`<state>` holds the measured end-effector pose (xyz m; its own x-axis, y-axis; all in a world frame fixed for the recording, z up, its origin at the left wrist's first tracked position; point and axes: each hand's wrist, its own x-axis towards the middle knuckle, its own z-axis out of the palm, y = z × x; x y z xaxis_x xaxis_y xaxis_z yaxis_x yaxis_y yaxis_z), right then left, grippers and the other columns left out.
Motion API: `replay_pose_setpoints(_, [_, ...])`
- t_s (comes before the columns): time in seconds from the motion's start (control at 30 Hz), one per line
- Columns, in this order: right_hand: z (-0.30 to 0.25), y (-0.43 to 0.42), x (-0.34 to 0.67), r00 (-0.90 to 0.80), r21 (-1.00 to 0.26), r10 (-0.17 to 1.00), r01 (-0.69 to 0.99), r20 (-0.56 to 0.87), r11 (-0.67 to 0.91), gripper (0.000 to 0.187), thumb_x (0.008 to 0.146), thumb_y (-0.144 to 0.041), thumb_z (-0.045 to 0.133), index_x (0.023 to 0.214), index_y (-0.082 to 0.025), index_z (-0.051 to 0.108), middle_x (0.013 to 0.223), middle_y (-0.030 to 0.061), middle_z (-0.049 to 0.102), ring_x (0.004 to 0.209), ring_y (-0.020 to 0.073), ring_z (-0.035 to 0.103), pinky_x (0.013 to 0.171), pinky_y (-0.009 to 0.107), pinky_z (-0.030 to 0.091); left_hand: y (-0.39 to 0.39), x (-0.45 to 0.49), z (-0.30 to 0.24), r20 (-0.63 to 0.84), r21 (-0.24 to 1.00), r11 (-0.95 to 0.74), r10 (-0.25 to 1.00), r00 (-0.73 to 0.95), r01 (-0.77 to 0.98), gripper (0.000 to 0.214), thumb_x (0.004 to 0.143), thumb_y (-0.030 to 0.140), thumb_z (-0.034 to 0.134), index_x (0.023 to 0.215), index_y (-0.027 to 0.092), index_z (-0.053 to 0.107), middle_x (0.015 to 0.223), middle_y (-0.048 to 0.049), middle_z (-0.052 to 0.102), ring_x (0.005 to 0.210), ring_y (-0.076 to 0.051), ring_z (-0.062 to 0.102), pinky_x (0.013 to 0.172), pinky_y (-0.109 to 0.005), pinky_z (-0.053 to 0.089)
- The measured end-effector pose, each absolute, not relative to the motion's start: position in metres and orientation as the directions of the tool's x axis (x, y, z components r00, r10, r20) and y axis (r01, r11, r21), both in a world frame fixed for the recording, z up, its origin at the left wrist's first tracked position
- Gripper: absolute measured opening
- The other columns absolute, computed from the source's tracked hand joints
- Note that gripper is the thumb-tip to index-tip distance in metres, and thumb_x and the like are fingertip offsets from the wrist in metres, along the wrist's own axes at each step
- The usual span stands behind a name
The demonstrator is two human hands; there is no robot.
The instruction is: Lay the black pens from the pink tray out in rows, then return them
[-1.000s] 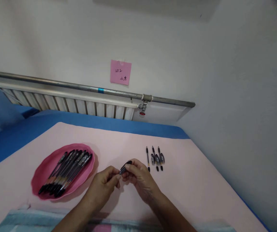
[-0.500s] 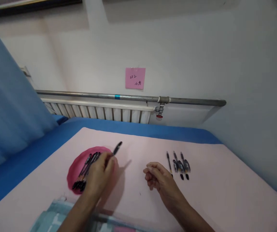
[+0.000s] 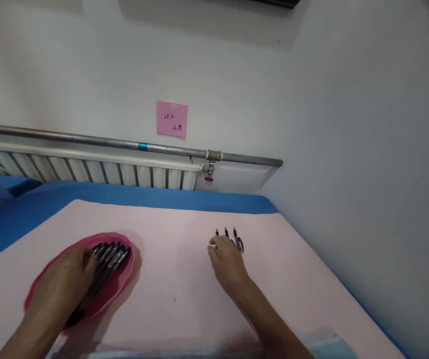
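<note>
A pink shallow bowl [image 3: 130,279] with a wavy rim holds several black capped pens [image 3: 111,257] lying side by side. My left hand [image 3: 63,279] reaches into it from the left, thumb and forefinger closed at the cap end of the leftmost pen. Over to the right, my right hand [image 3: 227,262] is just above the sheet, thumb and forefinger a little apart, and no object shows between them. It partly covers three uncapped pens [image 3: 235,236], whose tips point toward the wall. A loose black cap [image 3: 240,244] lies beside the rightmost one.
A pale pink sheet [image 3: 173,259] covers the blue bed [image 3: 162,198]. Behind it run a white radiator [image 3: 124,172] and a metal pipe [image 3: 177,150] with a red valve [image 3: 209,178]. A pink note [image 3: 172,119] hangs on the wall. Light-blue fabric [image 3: 330,346] edges the bottom.
The view has turned right. My left hand has lowered into the bowl with the pen it held above the rim. My right hand has moved forward and right, over the uncapped pens.
</note>
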<state>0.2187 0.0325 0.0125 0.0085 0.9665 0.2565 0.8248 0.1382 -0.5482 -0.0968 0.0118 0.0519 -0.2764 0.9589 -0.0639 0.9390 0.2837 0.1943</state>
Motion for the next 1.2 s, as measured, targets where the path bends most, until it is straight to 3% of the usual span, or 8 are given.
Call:
replay_pose_setpoints(0.1, [0.014,0.038,0.238,0.034,-0.239,0.976,0.971,0.217,0.019,0.019,0.083,-0.018,0.042,0.081,-0.014,0.060,0.089,0.0128,0.062,0.084,0.0228,0.054,0.071,0.033,0.036,0.010,-0.090,0.050,-0.014,0.266,0.218,0.975,-0.222,0.939,0.036,0.086,0.037,0.029,0.090,0.016,0.058,0.090,-0.0142,0.067,0.080,-0.029,0.061,0.064,-0.033,0.039])
replay_pose_setpoints(0.23, [0.012,0.039,0.243,0.024,-0.070,0.989,0.997,0.145,-0.014,0.022,0.086,-0.024,0.042,0.087,-0.013,0.061,0.089,0.0143,0.062,0.083,0.0249,0.055,0.068,0.033,0.034,0.008,-0.079,0.047,0.033,0.318,0.140,0.987,-0.159,0.938,0.037,0.087,0.036,0.028,0.093,0.015,0.058,0.094,-0.0139,0.065,0.084,-0.030,0.060,0.069,-0.037,0.040])
replay_pose_setpoints(0.57, [0.007,0.038,0.233,-0.056,-0.067,0.990,0.996,0.129,0.065,0.020,0.085,-0.020,0.042,0.086,-0.012,0.060,0.088,0.0125,0.061,0.081,0.0221,0.054,0.067,0.030,0.031,-0.004,-0.030,0.021,0.257,0.378,-0.210,0.960,0.115,0.902,0.028,0.084,0.029,0.036,0.087,0.016,0.060,0.087,-0.0100,0.066,0.083,-0.024,0.059,0.074,-0.035,0.041])
replay_pose_setpoints(0.77, [0.008,0.035,0.223,-0.080,-0.083,0.995,0.993,0.059,0.085,0.018,0.082,-0.012,0.042,0.085,-0.013,0.059,0.087,0.0118,0.060,0.078,0.0206,0.053,0.064,0.029,0.030,-0.009,-0.022,0.009,0.465,0.256,-0.312,0.870,0.167,0.915,0.021,0.083,0.029,0.043,0.089,0.020,0.061,0.089,-0.0073,0.068,0.086,-0.027,0.060,0.075,-0.041,0.038])
replay_pose_setpoints(0.83, [0.008,0.032,0.216,-0.109,-0.114,0.994,0.987,0.027,0.112,0.020,0.080,-0.010,0.042,0.089,-0.013,0.059,0.090,0.0115,0.060,0.079,0.0200,0.053,0.064,0.029,0.030,-0.011,-0.021,0.010,0.497,0.275,-0.331,0.853,0.161,0.903,0.021,0.083,0.030,0.044,0.091,0.020,0.061,0.090,-0.0072,0.067,0.088,-0.027,0.059,0.077,-0.042,0.037])
replay_pose_setpoints(1.0, [0.009,0.020,0.195,-0.176,-0.245,0.983,0.956,-0.043,0.161,0.027,0.079,-0.007,0.041,0.100,-0.014,0.057,0.096,0.0107,0.058,0.083,0.0189,0.053,0.067,0.027,0.032,-0.017,-0.010,0.013,0.306,0.515,-0.303,0.939,0.158,0.802,0.023,0.085,0.029,0.040,0.090,0.018,0.059,0.090,-0.0086,0.064,0.087,-0.023,0.057,0.078,-0.037,0.040])
replay_pose_setpoints(1.2, [0.006,0.003,0.176,-0.277,-0.366,0.959,0.900,-0.065,0.236,0.025,0.074,-0.010,0.044,0.094,-0.018,0.056,0.088,0.0063,0.059,0.075,0.0169,0.053,0.063,0.026,0.031,-0.021,0.000,0.023,-0.053,0.696,-0.069,0.988,0.146,0.715,0.024,0.085,0.037,0.038,0.085,0.020,0.054,0.073,-0.0027,0.061,0.069,-0.018,0.056,0.063,-0.029,0.038])
